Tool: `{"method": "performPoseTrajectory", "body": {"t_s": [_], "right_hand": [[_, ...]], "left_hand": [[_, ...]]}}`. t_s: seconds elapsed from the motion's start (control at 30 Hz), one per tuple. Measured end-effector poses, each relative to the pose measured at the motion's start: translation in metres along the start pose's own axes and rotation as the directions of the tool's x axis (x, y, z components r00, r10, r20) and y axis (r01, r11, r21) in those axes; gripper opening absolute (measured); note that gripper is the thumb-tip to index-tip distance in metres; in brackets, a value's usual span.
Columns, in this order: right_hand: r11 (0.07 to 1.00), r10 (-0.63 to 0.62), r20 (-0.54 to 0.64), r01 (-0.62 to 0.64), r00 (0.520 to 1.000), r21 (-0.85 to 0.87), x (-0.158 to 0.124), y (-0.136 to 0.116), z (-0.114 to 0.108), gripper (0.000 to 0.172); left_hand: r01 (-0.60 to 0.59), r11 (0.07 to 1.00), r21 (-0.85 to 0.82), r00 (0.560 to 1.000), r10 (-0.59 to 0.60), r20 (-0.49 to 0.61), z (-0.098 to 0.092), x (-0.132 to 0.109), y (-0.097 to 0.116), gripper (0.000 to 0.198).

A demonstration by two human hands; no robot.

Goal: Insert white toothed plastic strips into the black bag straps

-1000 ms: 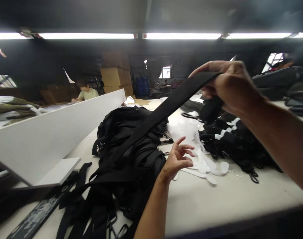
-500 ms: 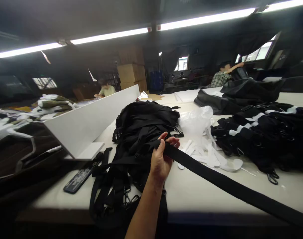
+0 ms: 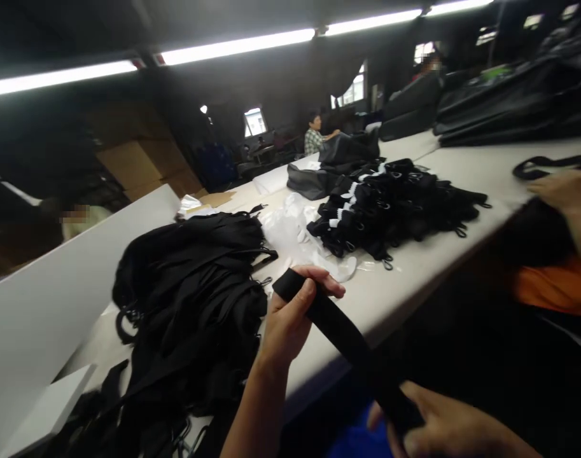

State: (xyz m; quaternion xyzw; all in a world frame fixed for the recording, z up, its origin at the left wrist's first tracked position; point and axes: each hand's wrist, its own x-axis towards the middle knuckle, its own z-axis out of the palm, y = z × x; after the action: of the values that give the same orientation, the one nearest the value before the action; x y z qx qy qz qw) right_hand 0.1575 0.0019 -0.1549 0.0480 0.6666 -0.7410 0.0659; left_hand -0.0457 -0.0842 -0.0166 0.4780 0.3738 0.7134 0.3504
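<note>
So the left hand point(image 3: 287, 327) has its fingers nearly closed on a flat, wide black fabric strap point(image 3: 345, 334), thumb pressed on top and the others underneath, tips poking out past the edge. It's pinched right near one end, probably so that end lies flat and doesn't twist. The strap slants down from there to the right hand point(image 3: 445, 420), whose fingers curl around the lower stretch. It's blurry down there, so I can't tell how tight that grip is. Two hold points likely keep the length between them straight.

Left of the left fingers there's a big heap of black fabric straps point(image 3: 189, 305), near enough to be handy, I'd guess. Just beyond those fingertips sit crumpled white translucent plastic scraps point(image 3: 293, 226), and farther right of them a pile of black strap pieces with white trim point(image 3: 390, 207), all on the off-white worktop point(image 3: 428, 267). Well off to the right, another person's hand point(image 3: 569, 194) is beside a black strap loop point(image 3: 538, 166).
</note>
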Motion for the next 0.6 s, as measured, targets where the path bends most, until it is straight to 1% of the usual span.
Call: {"method": "performPoseTrajectory", "body": {"t_s": [0.03,0.07,0.1,0.13,0.17,0.2,0.23,0.27,0.3,0.33,0.37,0.4,0.43,0.47,0.5,0.53,0.57,0.6], "right_hand": [[0.994,-0.066,0.008,0.065,0.998,0.085,0.001,-0.001,0.003,0.06],[0.979,-0.139,-0.015,0.14,0.99,0.147,0.004,-0.005,0.004,0.06],[0.961,-0.19,-0.09,0.204,0.978,0.185,0.008,-0.012,0.002,0.056],[0.95,-0.225,-0.205,0.261,0.953,0.172,0.011,-0.021,-0.002,0.049],[0.94,-0.254,-0.351,0.315,0.901,0.13,0.012,-0.031,-0.008,0.042],[0.93,-0.283,-0.499,0.361,0.819,0.065,0.012,-0.041,-0.014,0.036],[0.92,-0.311,-0.623,0.392,0.717,-0.008,0.009,-0.051,-0.02,0.031],[0.907,-0.335,-0.716,0.415,0.613,-0.068,0.005,-0.059,-0.025,0.028],[0.893,-0.352,-0.776,0.437,0.524,-0.11,-0.001,-0.066,-0.029,0.027],[0.879,-0.361,-0.812,0.459,0.459,-0.131,-0.007,-0.072,-0.031,0.028],[0.864,-0.364,-0.836,0.484,0.409,-0.139,-0.013,-0.076,-0.033,0.028],[0.844,-0.37,-0.855,0.516,0.362,-0.147,-0.019,-0.08,-0.034,0.03],[0.821,-0.377,-0.871,0.549,0.315,-0.157,-0.023,-0.083,-0.035,0.031],[0.799,-0.384,-0.883,0.577,0.27,-0.171,-0.027,-0.085,-0.037,0.033],[0.78,-0.388,-0.892,0.598,0.233,-0.183,-0.029,-0.087,-0.039,0.033],[0.766,-0.389,-0.898,0.613,0.205,-0.192,-0.03,-0.089,-0.043,0.033],[0.758,-0.382,-0.906,0.623,0.183,-0.193,-0.03,-0.091,-0.046,0.032],[0.753,-0.367,-0.915,0.631,0.165,-0.188,-0.031,-0.092,-0.051,0.031]], "left_hand": [[-0.02,0.995,0.097,0.997,0.013,0.074,0.007,-0.002,0.0,0.019],[-0.058,0.979,0.194,0.986,0.026,0.164,0.012,-0.006,0.001,0.02],[-0.105,0.954,0.282,0.963,0.026,0.27,0.018,-0.01,0.003,0.022],[-0.151,0.922,0.355,0.927,0.007,0.376,0.023,-0.015,0.005,0.024],[-0.192,0.889,0.416,0.886,-0.026,0.463,0.027,-0.022,0.007,0.027],[-0.226,0.854,0.469,0.85,-0.062,0.523,0.031,-0.03,0.007,0.027],[-0.25,0.819,0.517,0.827,-0.097,0.554,0.034,-0.039,0.005,0.024],[-0.249,0.794,0.554,0.82,-0.131,0.557,0.037,-0.049,0.0,0.02],[-0.206,0.792,0.575,0.835,-0.164,0.525,0.038,-0.058,-0.008,0.015],[-0.109,0.818,0.564,0.87,-0.196,0.452,0.039,-0.067,-0.017,0.016],[0.023,0.857,0.514,0.904,-0.238,0.356,0.04,-0.075,-0.029,0.027],[0.156,0.889,0.43,0.923,-0.286,0.256,0.04,-0.082,-0.041,0.044],[0.266,0.903,0.337,0.925,-0.337,0.173,0.04,-0.088,-0.053,0.061],[0.342,0.906,0.251,0.919,-0.378,0.113,0.04,-0.093,-0.065,0.074],[0.38,0.907,0.179,0.914,-0.398,0.075,0.04,-0.098,-0.076,0.075],[0.393,0.912,0.113,0.915,-0.401,0.053,0.04,-0.103,-0.087,0.065],[0.395,0.918,0.035,0.917,-0.396,0.034,0.039,-0.109,-0.096,0.047],[0.401,0.913,-0.07,0.916,-0.401,0.005,0.036,-0.116,-0.105,0.035]]}}
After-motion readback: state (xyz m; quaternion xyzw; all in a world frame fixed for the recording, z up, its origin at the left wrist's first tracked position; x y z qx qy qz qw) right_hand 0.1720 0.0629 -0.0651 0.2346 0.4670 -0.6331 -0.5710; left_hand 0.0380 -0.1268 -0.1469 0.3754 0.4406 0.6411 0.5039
